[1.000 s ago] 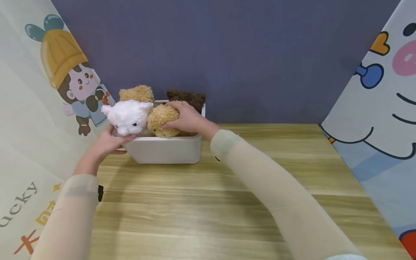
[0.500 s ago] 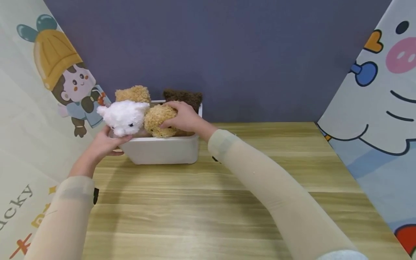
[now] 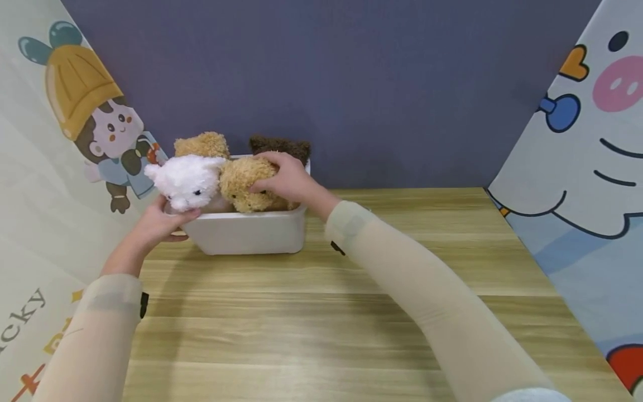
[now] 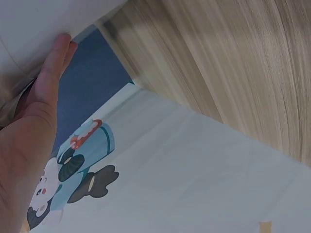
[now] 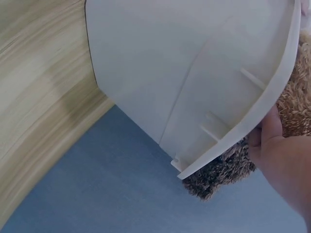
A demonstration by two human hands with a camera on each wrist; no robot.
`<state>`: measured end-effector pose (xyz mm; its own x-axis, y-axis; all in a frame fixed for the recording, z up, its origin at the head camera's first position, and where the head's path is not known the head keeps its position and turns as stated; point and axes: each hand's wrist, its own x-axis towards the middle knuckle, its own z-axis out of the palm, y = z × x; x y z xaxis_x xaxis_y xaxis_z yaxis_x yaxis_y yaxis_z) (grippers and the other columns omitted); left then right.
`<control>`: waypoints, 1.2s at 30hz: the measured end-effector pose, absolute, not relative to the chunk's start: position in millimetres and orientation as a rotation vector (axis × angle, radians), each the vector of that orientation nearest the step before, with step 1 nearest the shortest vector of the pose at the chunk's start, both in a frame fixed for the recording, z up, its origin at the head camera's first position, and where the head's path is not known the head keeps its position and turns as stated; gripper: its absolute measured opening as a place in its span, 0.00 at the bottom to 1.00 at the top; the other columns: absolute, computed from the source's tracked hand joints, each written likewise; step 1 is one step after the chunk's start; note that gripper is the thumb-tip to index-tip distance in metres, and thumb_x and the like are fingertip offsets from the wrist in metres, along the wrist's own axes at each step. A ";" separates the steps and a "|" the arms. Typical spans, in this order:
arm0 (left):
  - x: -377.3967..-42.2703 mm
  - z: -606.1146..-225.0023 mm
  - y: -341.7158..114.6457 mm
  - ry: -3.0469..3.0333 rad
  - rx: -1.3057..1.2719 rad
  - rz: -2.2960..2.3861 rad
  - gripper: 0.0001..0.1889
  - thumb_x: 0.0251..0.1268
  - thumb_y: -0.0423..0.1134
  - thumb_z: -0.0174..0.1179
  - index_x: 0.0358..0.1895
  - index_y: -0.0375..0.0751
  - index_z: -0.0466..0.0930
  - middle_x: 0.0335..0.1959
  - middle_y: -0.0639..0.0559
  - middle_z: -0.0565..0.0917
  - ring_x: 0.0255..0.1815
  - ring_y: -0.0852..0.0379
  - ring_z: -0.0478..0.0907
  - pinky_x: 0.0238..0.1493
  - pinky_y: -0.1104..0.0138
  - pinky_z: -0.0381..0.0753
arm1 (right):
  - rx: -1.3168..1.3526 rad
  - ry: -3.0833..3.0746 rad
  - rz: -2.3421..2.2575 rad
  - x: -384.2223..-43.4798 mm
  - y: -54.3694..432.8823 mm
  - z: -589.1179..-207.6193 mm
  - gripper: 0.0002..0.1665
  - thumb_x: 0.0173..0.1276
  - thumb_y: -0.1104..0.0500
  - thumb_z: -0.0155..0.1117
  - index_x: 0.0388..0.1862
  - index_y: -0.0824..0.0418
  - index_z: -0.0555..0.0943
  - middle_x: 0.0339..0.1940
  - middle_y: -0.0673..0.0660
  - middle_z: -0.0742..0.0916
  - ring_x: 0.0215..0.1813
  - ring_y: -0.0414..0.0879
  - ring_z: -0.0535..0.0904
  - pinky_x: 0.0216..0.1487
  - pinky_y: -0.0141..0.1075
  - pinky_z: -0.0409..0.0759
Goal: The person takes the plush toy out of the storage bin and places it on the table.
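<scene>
A white bin point(image 3: 251, 231) with plush toys in it stands against the dark back wall. My right hand point(image 3: 288, 177) holds the head of a tan curly plush toy point(image 3: 243, 184) at the front right of the bin. My left hand point(image 3: 158, 223) grips the bin's left front corner, its thumb at the rim below a white plush toy point(image 3: 187, 180). In the left wrist view, the fingers point(image 4: 51, 73) lie along the bin's outer wall. Behind are another tan plush point(image 3: 203, 145) and a dark brown plush point(image 3: 281, 146). The toys' lower parts are mostly hidden in the bin.
The wood-grain table point(image 3: 301, 312) extends in front of the bin and to its right. A dark blue wall point(image 3: 351, 95) rises behind. Printed panels stand at the left point(image 3: 45, 195) and right point(image 3: 593, 268), the left one close to the bin.
The head view has shifted slightly, so the scene sits a little further left. The right hand and the tan plush have moved slightly in the bin. Both hands keep their hold.
</scene>
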<state>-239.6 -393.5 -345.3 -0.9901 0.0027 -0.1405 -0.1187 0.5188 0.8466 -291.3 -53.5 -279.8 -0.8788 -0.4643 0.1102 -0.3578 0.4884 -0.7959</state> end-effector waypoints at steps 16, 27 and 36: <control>-236.4 -338.9 -386.5 2.614 -0.112 1.468 0.58 0.77 0.55 0.64 0.88 0.49 0.23 0.88 0.27 0.40 0.76 0.26 0.66 0.60 0.44 0.91 | -0.648 2.423 -1.639 -291.7 -26.2 -272.0 0.38 0.63 0.41 0.82 0.71 0.28 0.77 0.86 0.41 0.66 0.84 0.48 0.64 0.65 0.51 0.85; -235.2 -341.5 -386.9 2.620 -0.106 1.477 0.58 0.77 0.55 0.64 0.88 0.51 0.23 0.88 0.29 0.40 0.73 0.26 0.68 0.60 0.43 0.91 | -0.630 2.365 -1.771 -292.0 -23.8 -263.5 0.37 0.63 0.44 0.83 0.70 0.32 0.79 0.85 0.41 0.67 0.67 0.49 0.80 0.47 0.48 0.89; -238.3 -341.9 -387.0 2.618 -0.118 1.463 0.60 0.76 0.57 0.64 0.88 0.50 0.23 0.88 0.29 0.39 0.77 0.24 0.65 0.62 0.41 0.89 | -0.632 2.330 -1.803 -293.3 -22.9 -259.1 0.39 0.64 0.46 0.82 0.73 0.35 0.78 0.83 0.43 0.71 0.41 0.48 0.84 0.38 0.49 0.89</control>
<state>-238.3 -387.0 -341.9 -0.9871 -0.0001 -0.1600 -0.1363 0.5241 0.8407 -293.3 -22.9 -259.1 -0.9042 -0.3998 0.1504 -0.2459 0.1994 -0.9486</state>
